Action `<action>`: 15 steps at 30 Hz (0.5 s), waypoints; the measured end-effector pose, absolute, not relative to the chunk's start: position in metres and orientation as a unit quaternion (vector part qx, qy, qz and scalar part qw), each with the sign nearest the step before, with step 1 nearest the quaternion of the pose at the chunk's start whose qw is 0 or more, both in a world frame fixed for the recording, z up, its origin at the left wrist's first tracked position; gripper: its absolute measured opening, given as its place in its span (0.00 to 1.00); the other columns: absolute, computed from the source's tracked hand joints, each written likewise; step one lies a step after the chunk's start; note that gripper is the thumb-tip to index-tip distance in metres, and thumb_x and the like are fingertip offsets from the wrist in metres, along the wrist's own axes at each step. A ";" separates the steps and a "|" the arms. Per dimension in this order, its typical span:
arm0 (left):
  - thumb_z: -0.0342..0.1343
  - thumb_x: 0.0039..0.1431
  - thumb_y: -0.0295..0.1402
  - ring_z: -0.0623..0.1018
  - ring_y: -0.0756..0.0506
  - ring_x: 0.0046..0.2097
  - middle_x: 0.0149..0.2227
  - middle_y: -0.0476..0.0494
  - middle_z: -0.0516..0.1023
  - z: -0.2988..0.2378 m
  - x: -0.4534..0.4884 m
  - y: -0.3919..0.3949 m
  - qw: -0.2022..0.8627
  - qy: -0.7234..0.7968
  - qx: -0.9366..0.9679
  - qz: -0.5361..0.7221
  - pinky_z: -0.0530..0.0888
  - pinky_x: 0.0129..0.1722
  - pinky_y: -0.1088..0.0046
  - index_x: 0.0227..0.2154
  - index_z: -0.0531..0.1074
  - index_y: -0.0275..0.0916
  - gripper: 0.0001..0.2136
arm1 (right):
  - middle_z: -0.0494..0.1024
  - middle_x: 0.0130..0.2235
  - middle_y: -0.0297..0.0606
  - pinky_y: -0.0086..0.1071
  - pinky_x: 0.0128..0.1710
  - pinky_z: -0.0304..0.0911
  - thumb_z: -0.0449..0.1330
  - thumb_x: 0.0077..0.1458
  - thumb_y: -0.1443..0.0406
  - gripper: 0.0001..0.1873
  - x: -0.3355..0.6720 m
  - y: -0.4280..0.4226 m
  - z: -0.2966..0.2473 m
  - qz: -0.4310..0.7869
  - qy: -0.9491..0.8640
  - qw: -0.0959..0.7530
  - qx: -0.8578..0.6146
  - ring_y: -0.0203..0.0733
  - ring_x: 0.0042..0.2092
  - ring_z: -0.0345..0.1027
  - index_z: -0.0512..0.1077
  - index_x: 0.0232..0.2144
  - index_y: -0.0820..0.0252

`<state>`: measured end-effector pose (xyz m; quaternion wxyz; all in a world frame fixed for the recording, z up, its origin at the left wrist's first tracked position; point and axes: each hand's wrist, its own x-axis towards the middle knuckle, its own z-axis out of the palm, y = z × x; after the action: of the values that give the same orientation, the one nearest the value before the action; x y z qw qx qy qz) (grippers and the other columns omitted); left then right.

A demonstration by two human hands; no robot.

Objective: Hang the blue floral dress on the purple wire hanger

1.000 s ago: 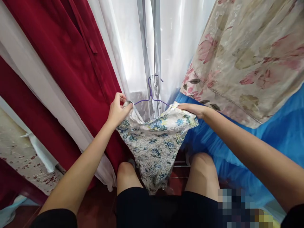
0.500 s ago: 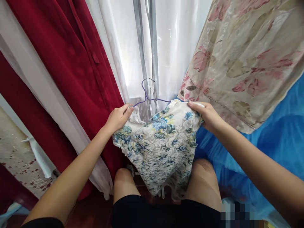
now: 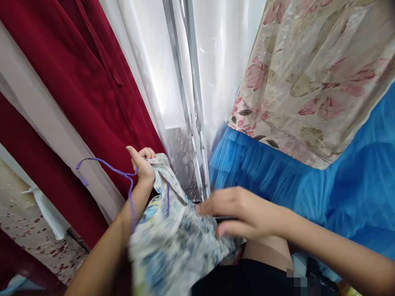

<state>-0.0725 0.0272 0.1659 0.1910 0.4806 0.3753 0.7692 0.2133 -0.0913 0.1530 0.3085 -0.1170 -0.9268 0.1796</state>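
Observation:
A white floral top (image 3: 175, 246) with blue and yellow flowers hangs bunched and turned sideways in front of my legs, its lower part blurred. My left hand (image 3: 143, 166) is closed on its shoulder edge, with the thumb pointing up. A thin purple hanger (image 3: 108, 164) sticks out to the left past this hand, its hook pointing left, and part of it runs inside the top. My right hand (image 3: 237, 211) hovers at the other side of the top, thumb and fingers apart. Whether its fingertips touch the cloth I cannot tell.
Dark red curtain-like cloth (image 3: 92, 82) hangs at the left beside pale cloth. Metal poles (image 3: 193, 90) stand before white drapery (image 3: 219, 53). At the right hangs a beige floral garment (image 3: 308, 82) over blue ruffled tulle (image 3: 333, 193).
The top has turned from facing me to sideways and dropped lower left. The hanger's hook swung from pointing up to pointing left. My right hand let go of the shoulder and moved down and left.

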 end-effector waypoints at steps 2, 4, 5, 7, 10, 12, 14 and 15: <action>0.32 0.68 0.58 0.61 0.51 0.21 0.17 0.48 0.57 0.176 -0.049 0.007 0.331 0.327 0.510 0.723 0.66 0.25 0.73 0.12 0.48 0.41 0.34 | 0.78 0.57 0.40 0.34 0.61 0.62 0.55 0.69 0.58 0.19 0.222 -0.070 0.150 0.191 -0.886 0.369 -0.204 0.44 0.59 0.71 0.72 0.59 0.52; 0.37 0.68 0.58 0.67 0.50 0.23 0.17 0.46 0.60 0.183 -0.023 -0.011 0.451 0.304 0.527 0.653 0.71 0.28 0.72 0.10 0.47 0.41 0.34 | 0.74 0.60 0.44 0.40 0.63 0.59 0.56 0.68 0.57 0.21 0.225 -0.046 0.143 0.193 -0.834 0.429 -0.287 0.48 0.61 0.67 0.70 0.60 0.56; 0.40 0.68 0.57 0.69 0.49 0.24 0.18 0.45 0.62 0.184 -0.011 -0.018 0.498 0.291 0.530 0.622 0.73 0.30 0.71 0.10 0.47 0.41 0.34 | 0.74 0.59 0.45 0.42 0.61 0.60 0.57 0.67 0.56 0.21 0.224 -0.036 0.138 0.217 -0.819 0.436 -0.303 0.49 0.60 0.68 0.71 0.57 0.58; 0.45 0.66 0.57 0.75 0.47 0.29 0.22 0.42 0.69 0.180 0.008 -0.027 0.566 0.258 0.536 0.571 0.76 0.35 0.68 0.10 0.49 0.40 0.34 | 0.80 0.46 0.42 0.37 0.48 0.67 0.56 0.66 0.53 0.18 0.223 -0.025 0.125 0.312 -0.792 0.427 -0.304 0.46 0.46 0.73 0.75 0.44 0.61; 0.58 0.60 0.54 0.80 0.43 0.40 0.37 0.40 0.80 0.168 0.020 -0.026 0.604 0.230 0.552 0.527 0.78 0.44 0.64 0.18 0.63 0.38 0.26 | 0.71 0.24 0.31 0.29 0.26 0.58 0.59 0.63 0.50 0.22 0.230 -0.031 0.107 0.448 -0.696 0.461 -0.321 0.35 0.26 0.62 0.70 0.27 0.60; 0.63 0.58 0.47 0.80 0.40 0.49 0.50 0.39 0.80 0.161 0.016 -0.017 0.590 0.245 0.574 0.512 0.77 0.51 0.60 0.34 0.72 0.39 0.15 | 0.69 0.23 0.30 0.29 0.23 0.54 0.63 0.60 0.51 0.20 0.246 -0.040 0.101 0.465 -0.608 0.540 -0.350 0.34 0.24 0.59 0.71 0.26 0.59; 0.59 0.62 0.47 0.79 0.38 0.53 0.55 0.38 0.78 0.155 0.005 -0.008 0.521 0.320 0.605 0.510 0.77 0.51 0.56 0.46 0.72 0.41 0.17 | 0.72 0.24 0.31 0.29 0.24 0.57 0.67 0.56 0.52 0.17 0.269 -0.045 0.100 0.429 -0.529 0.628 -0.376 0.35 0.24 0.62 0.74 0.27 0.58; 0.53 0.65 0.49 0.79 0.37 0.53 0.54 0.36 0.79 0.152 -0.002 -0.005 0.469 0.372 0.615 0.513 0.77 0.50 0.55 0.48 0.72 0.40 0.19 | 0.74 0.25 0.31 0.30 0.25 0.60 0.68 0.53 0.51 0.16 0.281 -0.044 0.102 0.401 -0.497 0.665 -0.387 0.37 0.25 0.65 0.75 0.29 0.57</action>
<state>-0.0017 -0.0049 0.1521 0.4688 0.6151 0.3719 0.5133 0.2811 -0.0440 0.1018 0.6651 -0.3875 -0.4967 0.4011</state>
